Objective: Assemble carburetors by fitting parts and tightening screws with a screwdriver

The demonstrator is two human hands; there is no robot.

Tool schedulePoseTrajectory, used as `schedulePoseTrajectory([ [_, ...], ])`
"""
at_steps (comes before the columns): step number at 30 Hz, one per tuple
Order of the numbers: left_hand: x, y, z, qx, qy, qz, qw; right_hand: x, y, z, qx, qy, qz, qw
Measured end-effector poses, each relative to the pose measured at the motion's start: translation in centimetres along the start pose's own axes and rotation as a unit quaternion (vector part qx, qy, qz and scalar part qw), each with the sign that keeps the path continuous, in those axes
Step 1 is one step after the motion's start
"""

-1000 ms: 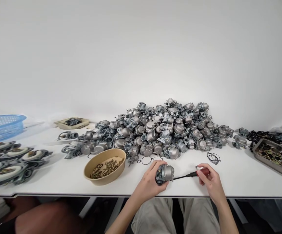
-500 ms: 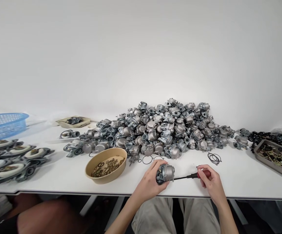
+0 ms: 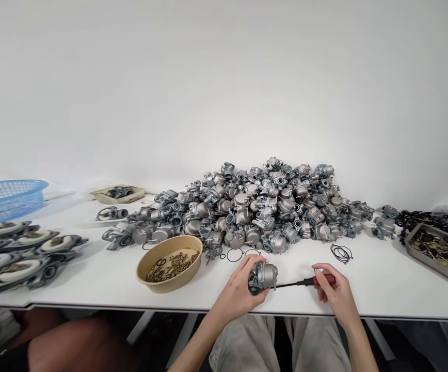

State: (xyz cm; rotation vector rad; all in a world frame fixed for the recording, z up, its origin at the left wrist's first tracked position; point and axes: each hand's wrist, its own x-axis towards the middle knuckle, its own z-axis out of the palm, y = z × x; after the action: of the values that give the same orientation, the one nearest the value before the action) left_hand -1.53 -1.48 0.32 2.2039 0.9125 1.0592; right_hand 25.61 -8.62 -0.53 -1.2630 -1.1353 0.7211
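My left hand (image 3: 240,289) is wrapped round a grey metal carburetor (image 3: 267,276), which lies on its side just above the table's front edge. The fingers of my right hand (image 3: 334,290) are closed round the red handle of a screwdriver (image 3: 306,281). Its dark shaft points left and reaches the lower right side of the carburetor; the tip is hidden there. Behind both hands rises a big heap of similar carburetors (image 3: 243,212). Thin black rings (image 3: 340,253) lie beyond my right hand, and more rings (image 3: 235,254) lie beyond my left.
A tan bowl (image 3: 142,268) of brass screws stands left of my left hand. Farther left are carburetors with white rings (image 3: 18,271) and a blue basket (image 3: 11,199). A metal tray (image 3: 436,261) of small parts is at the right. Another person's blurred limb (image 3: 77,346) shows lower left.
The view has shifted very slightly. My hands, the carburetor and the screwdriver keep nearly the same places; a small dark bit at my right fingertips no longer shows.
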Motion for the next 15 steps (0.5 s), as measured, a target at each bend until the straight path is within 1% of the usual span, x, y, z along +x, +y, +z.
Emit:
schedulePoseTrajectory([
  [3,0.0,0.0,0.0,0.0,0.001,0.001,1.0,-0.3,0.2,-0.3,0.01,-0.013,-0.041,0.999],
  [5,-0.1,0.0,0.0,-0.002,-0.002,-0.002,1.0,-0.2,0.6,-0.7,0.015,-0.023,-0.051,0.998],
  [7,-0.1,0.0,0.0,-0.003,-0.007,-0.006,1.0,0.0,1.2,-1.0,0.007,-0.027,-0.044,0.999],
  [10,-0.1,0.0,0.0,-0.001,-0.01,-0.009,1.0,0.5,1.7,-0.9,-0.019,-0.018,-0.023,0.999],
  [13,-0.1,0.0,0.0,0.0,-0.009,-0.01,1.0,0.7,1.7,-0.5,-0.032,-0.006,-0.006,0.999],
  [15,-0.1,0.0,0.0,0.0,-0.008,-0.01,1.0,0.5,1.5,-0.6,-0.03,-0.01,-0.015,0.999],
])
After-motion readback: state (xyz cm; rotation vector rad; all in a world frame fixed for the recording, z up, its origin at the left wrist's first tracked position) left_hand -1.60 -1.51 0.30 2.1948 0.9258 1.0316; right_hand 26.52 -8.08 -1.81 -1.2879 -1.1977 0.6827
